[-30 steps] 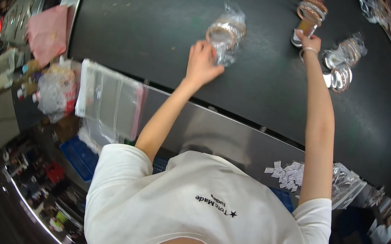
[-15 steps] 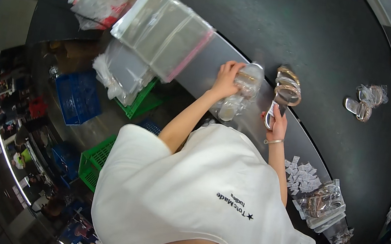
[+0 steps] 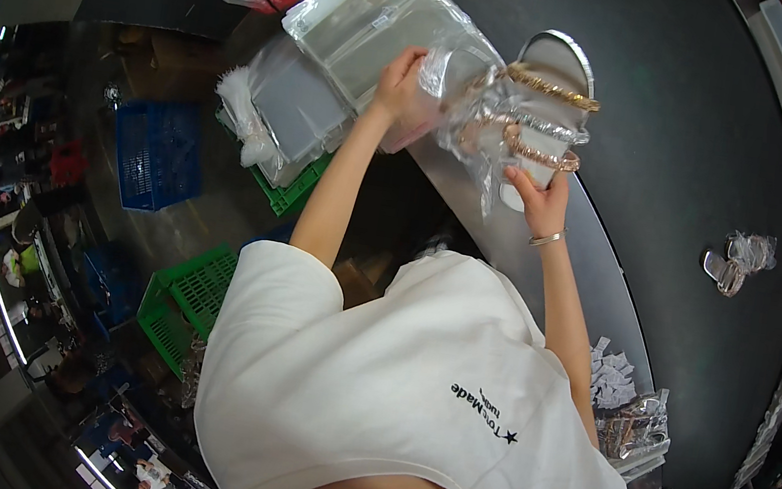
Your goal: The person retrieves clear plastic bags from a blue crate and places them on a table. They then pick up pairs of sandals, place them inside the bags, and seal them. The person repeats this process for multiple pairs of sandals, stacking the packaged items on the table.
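Observation:
My right hand (image 3: pixel 541 198) grips a strappy sandal (image 3: pixel 558 62), its thumb on the pale footbed at the near end. Gold, silver and rose-gold bands cross the sole, which points away from me. Just left of it, a second sandal in a clear plastic bag (image 3: pixel 472 105) is tilted and partly blurred. My left hand (image 3: pixel 399 84) has closed fingers at the left end of this bagged sandal, above the edge of a stack of clear plastic bags (image 3: pixel 373 24). Plastic film from the bag hangs against the straps of the right-hand sandal.
Another bagged pair of sandals (image 3: pixel 737 261) lies on the dark table (image 3: pixel 670 135) at right. White paper tags (image 3: pixel 612 379) and wrapped sandals (image 3: pixel 637 423) sit by my right elbow. Green crates (image 3: pixel 185 305) and a blue crate (image 3: pixel 156 159) stand on the left below.
My left hand has moved left and away from me with the bagged sandal, toward the bag stack. The right-hand sandal has been raised and brought left against the bagged one.

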### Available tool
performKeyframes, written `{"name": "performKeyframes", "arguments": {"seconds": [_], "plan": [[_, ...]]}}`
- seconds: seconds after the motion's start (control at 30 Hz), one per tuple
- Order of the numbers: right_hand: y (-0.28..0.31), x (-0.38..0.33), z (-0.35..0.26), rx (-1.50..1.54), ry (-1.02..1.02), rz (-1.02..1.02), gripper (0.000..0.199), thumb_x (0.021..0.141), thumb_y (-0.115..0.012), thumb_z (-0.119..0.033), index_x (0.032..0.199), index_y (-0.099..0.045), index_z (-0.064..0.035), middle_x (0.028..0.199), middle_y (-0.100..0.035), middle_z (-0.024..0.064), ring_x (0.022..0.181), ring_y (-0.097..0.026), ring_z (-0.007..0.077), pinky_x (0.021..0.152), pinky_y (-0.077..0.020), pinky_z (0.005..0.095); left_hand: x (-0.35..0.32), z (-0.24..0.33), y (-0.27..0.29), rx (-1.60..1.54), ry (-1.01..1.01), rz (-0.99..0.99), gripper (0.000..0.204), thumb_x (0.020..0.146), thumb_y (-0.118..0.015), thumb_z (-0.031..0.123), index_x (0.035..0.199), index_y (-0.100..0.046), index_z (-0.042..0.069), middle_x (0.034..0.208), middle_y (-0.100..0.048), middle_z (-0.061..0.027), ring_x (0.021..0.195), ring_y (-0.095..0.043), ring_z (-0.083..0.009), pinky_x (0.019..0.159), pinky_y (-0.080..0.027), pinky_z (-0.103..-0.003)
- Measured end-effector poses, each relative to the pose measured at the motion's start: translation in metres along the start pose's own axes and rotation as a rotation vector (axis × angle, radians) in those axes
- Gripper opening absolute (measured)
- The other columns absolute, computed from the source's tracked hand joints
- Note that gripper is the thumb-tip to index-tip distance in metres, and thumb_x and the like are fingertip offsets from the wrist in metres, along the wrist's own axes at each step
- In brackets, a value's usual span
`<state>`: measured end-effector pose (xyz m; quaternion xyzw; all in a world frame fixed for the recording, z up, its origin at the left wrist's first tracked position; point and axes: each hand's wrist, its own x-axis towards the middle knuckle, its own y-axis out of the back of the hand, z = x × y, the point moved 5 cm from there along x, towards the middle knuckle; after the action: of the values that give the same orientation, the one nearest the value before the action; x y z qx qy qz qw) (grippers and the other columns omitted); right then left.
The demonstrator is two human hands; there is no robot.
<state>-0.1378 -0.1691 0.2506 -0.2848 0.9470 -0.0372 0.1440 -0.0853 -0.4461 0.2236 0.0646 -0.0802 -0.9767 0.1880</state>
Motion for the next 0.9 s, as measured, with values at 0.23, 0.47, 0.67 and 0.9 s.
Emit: {"name": "performKeyframes", "arguments": {"seconds": [0.23, 0.47, 0.67, 0.9], "plan": [[0.005, 0.037, 0.071, -0.815, -0.412, -0.150, 0.076, 0.066, -0.071, -0.054, 0.115, -0.047, -0.0017, 0.103, -0.062, 0.0207, 0.096, -0.061, 0.0363, 0.083, -0.0462, 0.0399, 0.014, -0.061, 0.016, 0.331, -0.122, 0.128, 0.018, 0.084, -0.046, 0.002, 0.101, -0.051, 0.008, 0.109, -0.062, -0.0114, 0.109, -0.054, -0.0287, 0.098, -0.037, -0.041], [-0.049, 0.026, 0.070, -0.126, -0.211, -0.314, 0.054, 0.078, -0.070, -0.034, 0.116, -0.049, -0.0029, 0.098, -0.061, 0.0095, 0.086, -0.058, 0.0162, 0.079, -0.0458, 0.0300, 0.010, 0.029, 0.028, 0.718, -0.583, 0.080, 0.017, 0.086, -0.048, 0.011, 0.099, -0.054, 0.002, 0.102, -0.062, -0.0128, 0.095, -0.057, -0.0311, 0.082, -0.045, -0.038], [-0.079, 0.015, 0.069, -0.076, -0.243, -0.287, 0.053, 0.080, -0.068, -0.030, 0.119, -0.050, -0.0003, 0.101, -0.061, 0.0103, 0.091, -0.057, 0.0146, 0.081, -0.0450, 0.0289, -0.022, 0.075, 0.001, 0.496, -0.489, -0.174, 0.015, 0.088, -0.043, 0.008, 0.099, -0.051, 0.002, 0.105, -0.061, -0.0139, 0.100, -0.057, -0.0286, 0.085, -0.044, -0.034], [-0.040, -0.005, 0.063, -0.312, -0.086, -0.127, 0.056, 0.081, -0.066, -0.035, 0.121, -0.049, -0.0012, 0.105, -0.061, 0.0137, 0.093, -0.058, 0.0194, 0.083, -0.0449, 0.0317, -0.054, 0.099, -0.057, 0.542, -0.528, -0.332, 0.022, 0.090, -0.042, 0.007, 0.110, -0.048, 0.001, 0.119, -0.057, -0.0136, 0.116, -0.049, -0.0308, 0.095, -0.040, -0.039]]}}
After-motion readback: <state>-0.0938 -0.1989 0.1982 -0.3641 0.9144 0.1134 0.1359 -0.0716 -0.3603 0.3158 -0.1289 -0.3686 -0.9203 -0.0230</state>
